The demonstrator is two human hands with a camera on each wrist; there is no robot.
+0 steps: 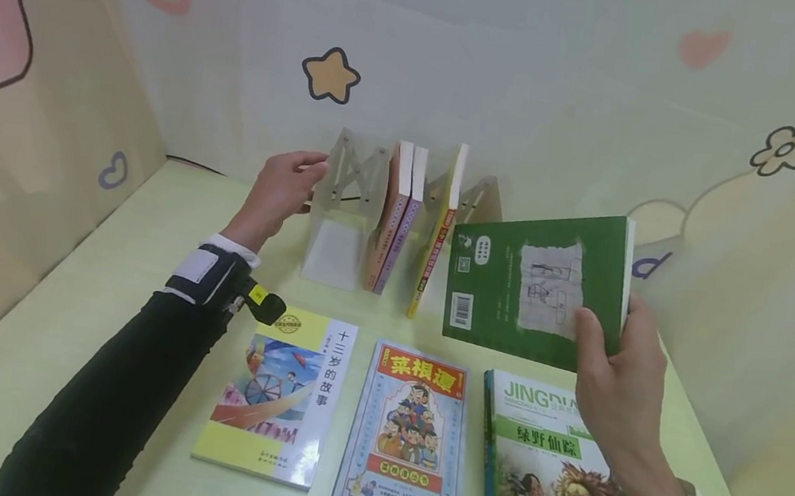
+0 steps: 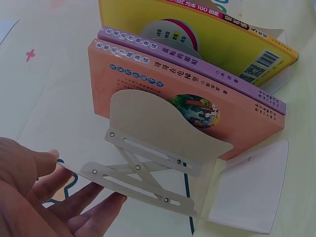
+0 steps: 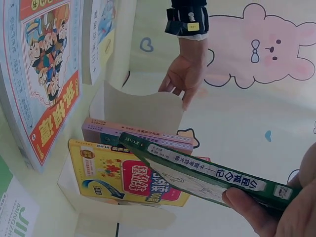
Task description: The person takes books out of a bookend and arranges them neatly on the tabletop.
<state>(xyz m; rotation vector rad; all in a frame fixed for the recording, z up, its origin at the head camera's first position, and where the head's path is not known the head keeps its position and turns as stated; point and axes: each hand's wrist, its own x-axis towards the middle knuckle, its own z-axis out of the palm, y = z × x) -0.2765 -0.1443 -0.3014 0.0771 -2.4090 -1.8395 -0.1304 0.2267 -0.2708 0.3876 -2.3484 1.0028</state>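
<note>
My left hand (image 1: 281, 194) pinches the outer left edge of a pale metal expanding bookend (image 2: 148, 123), thumb on one side and fingers on the other. Within the bookend an orange book (image 2: 197, 101) and a purple book (image 2: 197, 70) stand upright side by side. A yellow book (image 2: 222, 42) stands upright past a gap, also visible as the yellow book (image 3: 103, 170) in the right wrist view. My right hand (image 1: 619, 384) grips a green book (image 1: 488, 282) by its right edge, thumb on the cover. The green book is raised above the table, right of the bookend.
Along the table front lie a yellow-and-white book (image 1: 280, 397), a blue-bordered comic-style book (image 1: 403, 434) and a stack with a lion-covered book (image 1: 543, 457) on top. A patterned wall (image 1: 533, 68) rises right behind the bookend.
</note>
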